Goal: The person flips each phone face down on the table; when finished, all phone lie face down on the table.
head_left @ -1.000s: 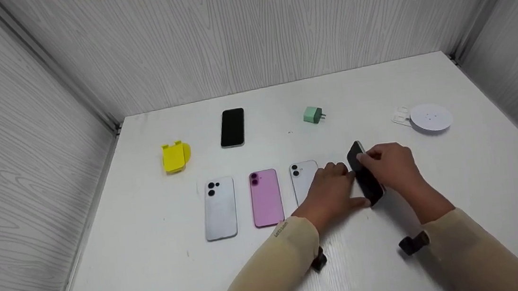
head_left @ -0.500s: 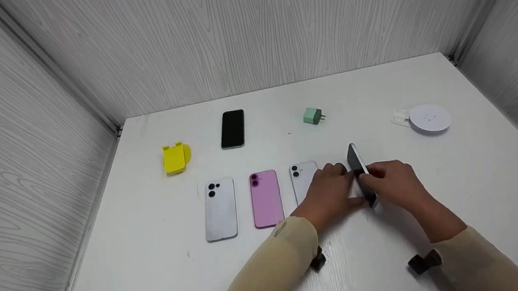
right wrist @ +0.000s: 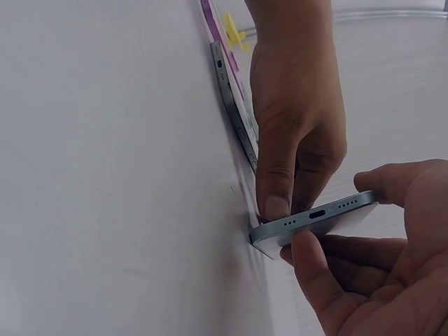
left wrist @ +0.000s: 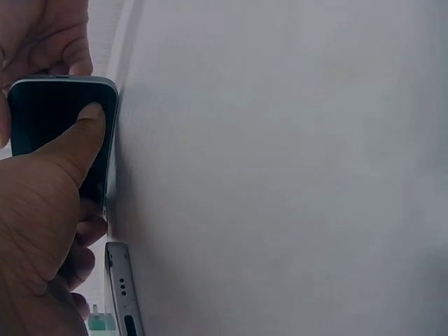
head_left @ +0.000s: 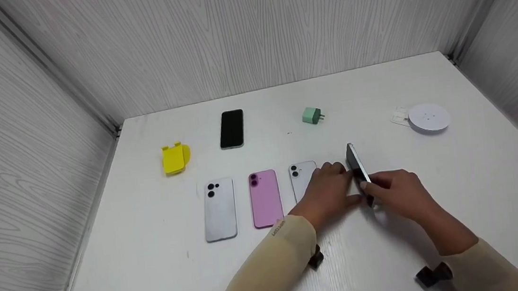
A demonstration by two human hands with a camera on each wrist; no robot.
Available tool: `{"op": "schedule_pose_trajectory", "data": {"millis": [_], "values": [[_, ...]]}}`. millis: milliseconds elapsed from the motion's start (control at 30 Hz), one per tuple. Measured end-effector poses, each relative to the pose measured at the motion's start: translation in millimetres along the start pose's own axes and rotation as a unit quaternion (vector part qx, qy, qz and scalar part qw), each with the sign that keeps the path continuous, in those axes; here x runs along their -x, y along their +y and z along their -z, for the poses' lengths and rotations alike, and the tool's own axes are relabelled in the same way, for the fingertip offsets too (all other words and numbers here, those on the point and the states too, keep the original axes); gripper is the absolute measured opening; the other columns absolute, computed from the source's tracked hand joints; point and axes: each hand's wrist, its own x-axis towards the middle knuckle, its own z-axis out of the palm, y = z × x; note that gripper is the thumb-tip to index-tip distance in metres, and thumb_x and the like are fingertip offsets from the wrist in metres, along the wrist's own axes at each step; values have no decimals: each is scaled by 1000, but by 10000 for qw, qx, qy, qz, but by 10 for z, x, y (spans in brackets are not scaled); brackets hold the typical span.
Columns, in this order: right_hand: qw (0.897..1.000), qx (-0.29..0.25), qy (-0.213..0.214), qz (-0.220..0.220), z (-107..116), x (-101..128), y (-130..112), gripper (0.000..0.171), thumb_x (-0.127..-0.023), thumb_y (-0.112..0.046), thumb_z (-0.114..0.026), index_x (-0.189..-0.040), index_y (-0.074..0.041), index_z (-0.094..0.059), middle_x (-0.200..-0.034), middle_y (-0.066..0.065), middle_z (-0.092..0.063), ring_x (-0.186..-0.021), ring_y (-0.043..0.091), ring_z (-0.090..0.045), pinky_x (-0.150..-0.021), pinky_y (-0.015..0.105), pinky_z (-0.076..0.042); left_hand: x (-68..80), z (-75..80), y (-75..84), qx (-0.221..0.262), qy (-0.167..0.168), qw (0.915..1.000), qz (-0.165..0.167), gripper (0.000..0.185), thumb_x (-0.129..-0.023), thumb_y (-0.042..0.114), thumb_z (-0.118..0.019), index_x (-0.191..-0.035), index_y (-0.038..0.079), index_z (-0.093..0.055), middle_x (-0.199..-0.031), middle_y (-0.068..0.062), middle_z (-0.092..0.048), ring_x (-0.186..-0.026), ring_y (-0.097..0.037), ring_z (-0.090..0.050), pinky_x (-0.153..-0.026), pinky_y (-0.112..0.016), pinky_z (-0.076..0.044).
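Note:
A dark-screened phone [head_left: 357, 167] stands tilted on its long side between both hands, its screen facing left in the head view. The left hand [head_left: 327, 189] holds it from the screen side; in the left wrist view its thumb [left wrist: 77, 136] lies across the black glass, other fingers curled near the far end. From the other side the right hand [head_left: 399, 194] grips the phone by its near end. The phone's bottom end, with its charging port [right wrist: 317, 214], shows between the fingers in the right wrist view. The phone's lower edge touches or nearly touches the table.
Partly under the left arm lies a white phone [head_left: 303, 172]. Left of it are a pink phone [head_left: 265, 199] and a silver phone [head_left: 219, 211]. Farther back are a black phone [head_left: 232, 129], a yellow stand [head_left: 174, 158], a green plug adapter [head_left: 312, 115] and a white disc [head_left: 429, 117].
The right hand has slid down the phone toward its near end, and its forearm has drawn nearer. The phone has turned more edge-on. The left hand has hardly moved.

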Motion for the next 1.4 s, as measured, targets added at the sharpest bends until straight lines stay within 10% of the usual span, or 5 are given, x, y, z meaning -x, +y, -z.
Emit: {"op": "schedule_pose_trajectory", "data": {"millis": [167, 467, 1033, 1400], "values": [[9999, -44, 106, 76, -16, 25, -9, 34, -105, -44, -73, -123, -18, -85, -94, -2, -82, -88, 17, -67, -71, 29, -50, -78, 104, -23, 933, -141, 9944, 483, 52, -113, 49, -55, -159, 25, -57, -138, 2, -72, -128, -19, -59, -112, -37, -47], [9998, -194, -47, 63, -45, 24, -30, 30, -103, -44, -75, -116, -18, -85, -82, -1, -80, -77, 12, -68, -69, 28, -51, -190, 290, -104, 2627, -216, 9600, 948, 73, -112, 54, -54, -175, 31, -26, -133, 8, -74, -142, -17, -58, -118, -37, -48], [9989, 212, -360, -216, -81, 33, -9, 66, -93, -53, -84, -140, -6, -74, -124, 15, -80, -114, 31, -75, -86, 38, -56, -142, 382, -225, 3368, -517, 9307, 1333, 83, -102, 46, -77, -172, 30, -34, -150, 1, -67, -144, -16, -58, -123, -43, -46], [9978, 500, -120, -423, -140, 67, 30, 80, -87, -55, -88, -143, 0, -69, -124, 18, -77, -114, 32, -70, -84, 37, -55, -143, 370, -282, 3086, -720, 9397, 1287, 94, -97, 40, -85, -173, 23, -32, -154, -3, -64, -148, -17, -54, -128, -40, -40]]}}
